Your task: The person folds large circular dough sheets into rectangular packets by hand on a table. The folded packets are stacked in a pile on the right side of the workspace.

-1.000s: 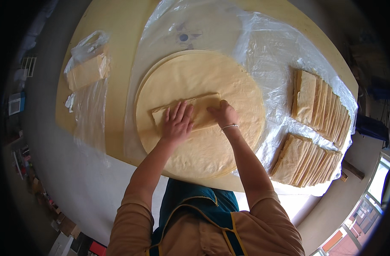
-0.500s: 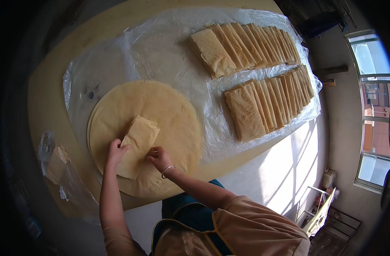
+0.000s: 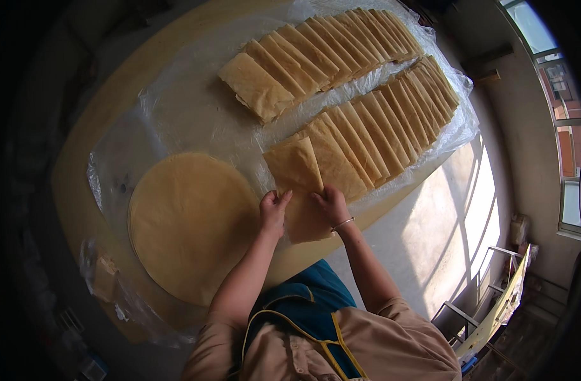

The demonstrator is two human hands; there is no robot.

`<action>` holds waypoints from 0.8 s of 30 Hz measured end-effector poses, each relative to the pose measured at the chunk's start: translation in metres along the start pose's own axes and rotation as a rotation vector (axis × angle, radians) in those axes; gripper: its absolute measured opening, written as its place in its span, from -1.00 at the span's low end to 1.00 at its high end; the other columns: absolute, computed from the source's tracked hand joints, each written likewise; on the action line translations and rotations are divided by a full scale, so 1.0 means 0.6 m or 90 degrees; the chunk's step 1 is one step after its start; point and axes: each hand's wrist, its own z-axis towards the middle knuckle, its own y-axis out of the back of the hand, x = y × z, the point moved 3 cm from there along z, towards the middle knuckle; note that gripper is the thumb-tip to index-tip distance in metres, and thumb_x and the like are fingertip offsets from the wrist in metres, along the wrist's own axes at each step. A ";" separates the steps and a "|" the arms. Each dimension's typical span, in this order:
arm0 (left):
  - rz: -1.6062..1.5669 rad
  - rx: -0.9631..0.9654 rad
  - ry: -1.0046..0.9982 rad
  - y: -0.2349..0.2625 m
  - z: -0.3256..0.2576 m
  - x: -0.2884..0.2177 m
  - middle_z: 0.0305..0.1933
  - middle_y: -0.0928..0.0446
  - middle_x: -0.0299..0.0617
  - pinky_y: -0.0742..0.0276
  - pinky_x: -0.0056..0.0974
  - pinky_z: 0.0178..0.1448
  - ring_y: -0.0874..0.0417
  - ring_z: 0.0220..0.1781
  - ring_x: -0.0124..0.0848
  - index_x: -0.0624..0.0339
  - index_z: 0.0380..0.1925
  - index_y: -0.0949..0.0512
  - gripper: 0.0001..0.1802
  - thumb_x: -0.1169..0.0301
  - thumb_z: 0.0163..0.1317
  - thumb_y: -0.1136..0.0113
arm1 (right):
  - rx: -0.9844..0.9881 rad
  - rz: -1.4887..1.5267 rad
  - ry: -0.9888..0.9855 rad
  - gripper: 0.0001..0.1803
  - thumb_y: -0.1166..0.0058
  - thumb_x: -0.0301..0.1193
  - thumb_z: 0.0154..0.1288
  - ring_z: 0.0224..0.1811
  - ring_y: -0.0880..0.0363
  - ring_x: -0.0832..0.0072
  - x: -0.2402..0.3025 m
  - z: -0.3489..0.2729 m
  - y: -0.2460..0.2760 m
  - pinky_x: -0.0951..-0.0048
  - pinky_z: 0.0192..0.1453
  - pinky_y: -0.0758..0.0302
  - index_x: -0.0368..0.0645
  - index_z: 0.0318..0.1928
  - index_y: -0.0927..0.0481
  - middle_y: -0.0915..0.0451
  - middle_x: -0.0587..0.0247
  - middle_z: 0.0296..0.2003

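Both hands hold a folded thin flatbread (image 3: 293,166) at the near left end of the front row of folded flatbreads (image 3: 382,130). My left hand (image 3: 274,211) pinches its left side, thumb on top. On its right side my right hand (image 3: 331,206), with a bracelet at the wrist, is closed on the edge. The far part of the held flatbread lies against the row's end piece, and a lower flap hangs between and below my hands. To the left lies a stack of large round flatbreads (image 3: 192,222), its top one flat and unfolded.
A second row of folded flatbreads (image 3: 322,54) lies farther back on clear plastic sheeting (image 3: 195,95). The table (image 3: 81,149) has a curved edge. At its near left is a plastic bag (image 3: 128,298) with pale pieces. A metal-framed stand (image 3: 493,311) is on the floor at right.
Both hands have moved right, from the round stack to the front row, carrying the folded flatbread with them. My view has shifted, so the rows appear closer.
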 end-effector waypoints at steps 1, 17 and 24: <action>0.035 -0.025 0.052 -0.035 0.017 0.011 -0.37 -0.54 -0.45 -0.40 -0.43 -0.15 -0.46 -0.29 -0.67 0.07 -0.39 -0.53 -0.70 0.25 0.33 -0.50 | 0.005 -0.043 -0.016 -0.71 -0.33 -0.29 0.34 -0.36 -0.55 0.47 -0.013 0.029 0.030 0.29 -0.18 -0.55 -0.27 -0.13 -0.65 -0.63 0.06 -0.42; 1.011 0.003 -0.290 -0.152 0.081 -0.024 0.75 0.15 0.01 -0.04 0.37 0.63 -0.06 0.69 0.12 -0.13 0.67 0.06 0.10 -0.12 0.29 -0.35 | -0.130 -0.553 0.286 -0.36 -0.08 -0.23 0.41 0.60 -0.26 0.46 -0.030 -0.059 0.061 0.08 0.68 0.01 0.19 0.49 -0.43 -0.34 0.34 0.55; 1.097 0.058 -0.231 -0.163 0.084 -0.054 0.77 0.20 -0.03 -0.01 0.36 0.64 0.13 0.77 -0.02 -0.17 0.68 0.09 0.22 -0.17 0.18 -0.44 | -0.073 -0.553 0.322 -0.28 -0.13 -0.14 0.37 0.64 -0.19 0.45 -0.071 -0.056 0.052 0.08 0.71 0.12 0.18 0.54 -0.38 -0.29 0.39 0.58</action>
